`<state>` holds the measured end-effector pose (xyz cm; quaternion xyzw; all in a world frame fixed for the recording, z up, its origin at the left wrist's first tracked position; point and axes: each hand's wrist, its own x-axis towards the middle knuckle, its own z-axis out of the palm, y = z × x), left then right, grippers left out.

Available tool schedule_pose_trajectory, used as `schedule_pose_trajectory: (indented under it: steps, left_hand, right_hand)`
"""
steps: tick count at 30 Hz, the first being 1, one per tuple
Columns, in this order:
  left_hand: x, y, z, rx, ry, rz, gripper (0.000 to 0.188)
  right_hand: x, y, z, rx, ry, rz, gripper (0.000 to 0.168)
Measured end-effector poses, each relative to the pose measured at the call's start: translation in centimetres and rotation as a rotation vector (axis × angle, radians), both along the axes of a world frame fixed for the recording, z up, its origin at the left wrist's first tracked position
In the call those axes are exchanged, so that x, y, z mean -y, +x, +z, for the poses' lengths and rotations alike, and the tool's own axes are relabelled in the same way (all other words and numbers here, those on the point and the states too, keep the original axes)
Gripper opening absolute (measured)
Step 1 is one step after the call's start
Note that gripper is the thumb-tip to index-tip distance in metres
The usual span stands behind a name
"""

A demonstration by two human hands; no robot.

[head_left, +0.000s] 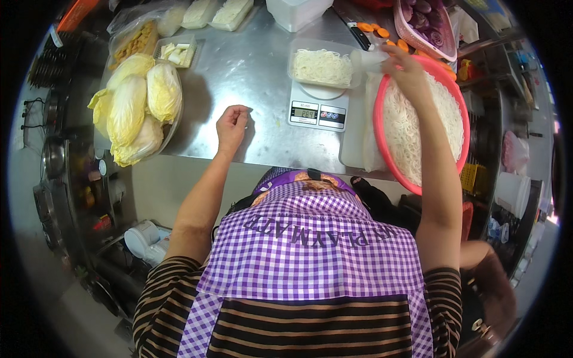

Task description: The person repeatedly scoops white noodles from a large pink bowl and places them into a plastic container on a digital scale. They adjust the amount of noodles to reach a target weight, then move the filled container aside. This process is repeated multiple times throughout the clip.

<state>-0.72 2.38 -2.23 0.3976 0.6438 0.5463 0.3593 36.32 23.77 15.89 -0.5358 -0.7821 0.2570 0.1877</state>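
Observation:
My left hand (232,127) rests over the steel table with its fingers curled in, and nothing shows in it. My right hand (405,67), blurred, is above the far rim of a pink plastic basin (380,134) heaped with white noodles (403,129). Its fingertips are near a translucent plastic piece (370,59); whether they grip it cannot be seen. Left of that, a clear plastic tub (293,74) of white noodles (323,66) stands on a white digital kitchen scale (318,107) with a lit display. My right forearm hides part of the basin.
Napa cabbages (127,107) fill a large bowl at left, beside a small basket (193,49) of pale pieces. Carrot slices (382,32), a black-handled knife (360,36) and a pink basket (436,51) of purple vegetables are at back right. Filled noodle tubs (230,15) stand at the back.

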Motion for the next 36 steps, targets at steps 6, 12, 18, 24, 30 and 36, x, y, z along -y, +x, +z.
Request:
schedule_pose_trajectory:
  steps: [6,12,18,24,30,36]
  left_hand:
    - [0.9,-0.5,-0.1,0.007,-0.015,-0.002,0.010]
    - [0.3,-0.1,0.6,-0.058,-0.045,0.009,0.009]
    - [0.4,0.2,-0.1,-0.075,-0.022,0.041,0.009]
    - [-0.1,1.2,1.0,-0.147,-0.051,0.109,0.009]
    - [-0.5,1.8,1.3,-0.024,-0.072,0.263,0.010]
    - [-1.0,5.5,-0.3,0.035,0.146,0.574,0.015]
  right_hand:
    - [3.9,7.8,11.7,-0.422,0.017,-0.122,0.032]
    - [5.6,14.2,11.5,-0.068,-0.110,-0.024,0.022]
    - [3.9,3.8,7.2,0.249,0.112,0.164,0.019]
    - [0.6,-7.4,0.4,0.278,0.251,0.452,0.025]
    - [-1.9,-11.1,-4.3,0.497,0.288,0.684,0.027]
    - [-2.9,-11.0,-0.4,0.232,0.351,0.691,0.022]
